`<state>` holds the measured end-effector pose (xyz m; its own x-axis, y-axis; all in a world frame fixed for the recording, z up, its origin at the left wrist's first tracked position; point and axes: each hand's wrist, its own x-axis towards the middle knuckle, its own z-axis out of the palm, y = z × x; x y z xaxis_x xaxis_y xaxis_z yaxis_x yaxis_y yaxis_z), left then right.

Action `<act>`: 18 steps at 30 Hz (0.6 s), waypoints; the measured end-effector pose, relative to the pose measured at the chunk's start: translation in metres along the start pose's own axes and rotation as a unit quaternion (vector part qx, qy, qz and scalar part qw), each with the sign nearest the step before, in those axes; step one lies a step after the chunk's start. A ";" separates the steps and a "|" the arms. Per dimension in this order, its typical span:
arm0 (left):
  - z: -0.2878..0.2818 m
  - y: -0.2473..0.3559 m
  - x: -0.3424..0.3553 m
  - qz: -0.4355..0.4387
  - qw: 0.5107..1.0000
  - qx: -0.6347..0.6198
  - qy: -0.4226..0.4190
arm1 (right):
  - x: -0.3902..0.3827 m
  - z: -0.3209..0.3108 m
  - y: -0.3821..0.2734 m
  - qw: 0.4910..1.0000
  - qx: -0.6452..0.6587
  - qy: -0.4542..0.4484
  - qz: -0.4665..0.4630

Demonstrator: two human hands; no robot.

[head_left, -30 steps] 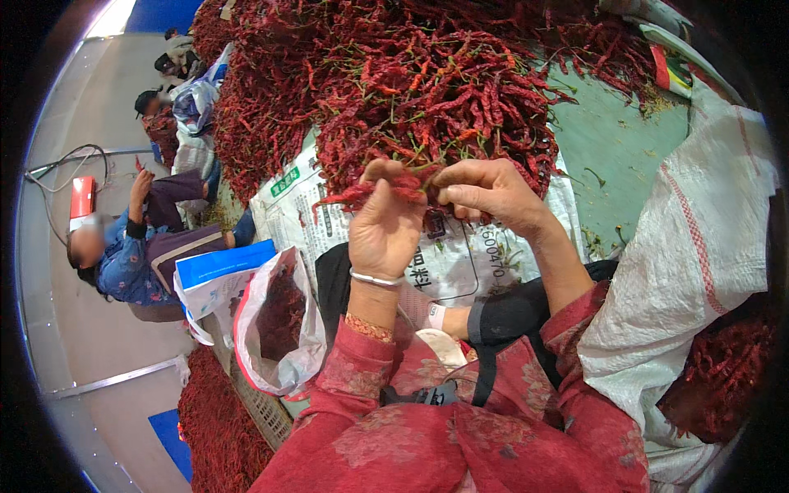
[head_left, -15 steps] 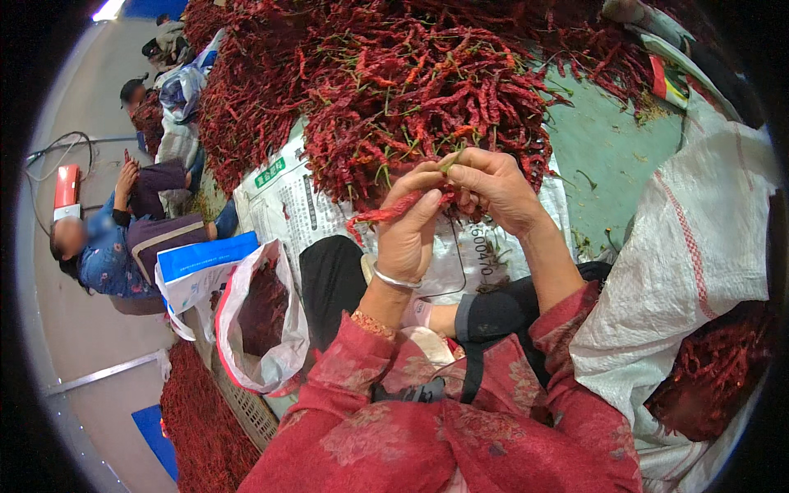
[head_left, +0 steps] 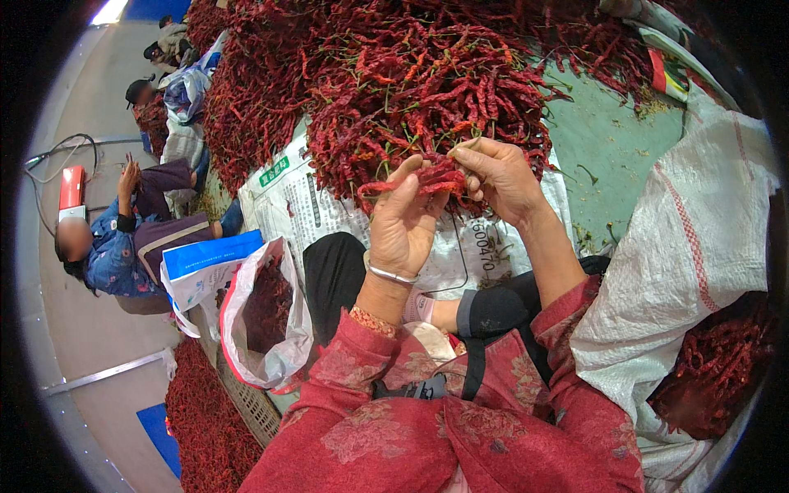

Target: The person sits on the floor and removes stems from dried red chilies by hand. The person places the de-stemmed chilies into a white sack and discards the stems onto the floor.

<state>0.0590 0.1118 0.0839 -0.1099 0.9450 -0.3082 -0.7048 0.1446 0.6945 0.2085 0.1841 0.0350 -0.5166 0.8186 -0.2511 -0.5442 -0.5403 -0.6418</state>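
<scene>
1. Pale grey floor (head_left: 123, 345) fills the L side of the bkgd; pale green floor (head_left: 612, 135) shows upper R, dotted w/ loose stems & bits.
2. Big heap of dried red chilies (head_left: 411, 74), many w/ stems on, rises in front of the worker, its near edge on a flat white printed sack (head_left: 329, 205).
3. Left hand (head_left: 404, 222), silvery bangle (head_left: 392, 274) at the wrist, is raised before the heap, thumb & fingers closed on a few wrinkled red chilies (head_left: 436, 179) lying crosswise; fingers hide part of them.
4. Right hand (head_left: 503, 177) is just beside, at the R end of the chilies, thumb & fingertips bunched close; can't tell if they pinch anything.
5. Both hands block the view of the heap's near edge & part of the sack.
6. To R, nr the elbow: a big white woven sack (head_left: 649, 287) w/ red stripe, more chilies (head_left: 715, 370) beside its lower edge.
7. To L, nr the knee: an open white bag (head_left: 308, 337) w/ pink rim, dark red contents; a blue-&-white bag (head_left: 209, 259) next to it. Perforated crate (head_left: 255, 403) & a 2nd red heap (head_left: 205, 411) below.
8. Far L: seated co-worker (head_left: 136, 238), hand up, nr a red-&-white box (head_left: 72, 187) & dark cable (head_left: 45, 197); more ppl behind, upper L.
</scene>
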 end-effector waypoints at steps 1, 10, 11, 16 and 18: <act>0.000 0.000 0.001 -0.002 1.000 0.003 -0.005 | 0.001 0.000 0.000 1.000 0.010 0.007 -0.004; -0.010 -0.002 0.002 0.013 0.998 0.043 0.036 | 0.003 -0.003 0.001 0.993 0.070 0.077 -0.055; -0.017 -0.001 0.001 0.018 0.996 0.069 0.045 | 0.004 -0.004 0.001 0.991 0.081 0.073 -0.071; -0.008 0.009 -0.027 -0.069 0.983 0.161 0.057 | 0.006 -0.002 0.004 0.983 -0.018 0.129 -0.127; 0.012 0.011 -0.033 -0.008 0.971 0.238 0.032 | 0.003 0.003 0.003 0.969 -0.161 0.087 -0.167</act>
<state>0.0635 0.0861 0.1094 -0.1555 0.9234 -0.3509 -0.3056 0.2928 0.9060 0.2031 0.1843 0.0346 -0.2125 0.9728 -0.0919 -0.4120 -0.1745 -0.8943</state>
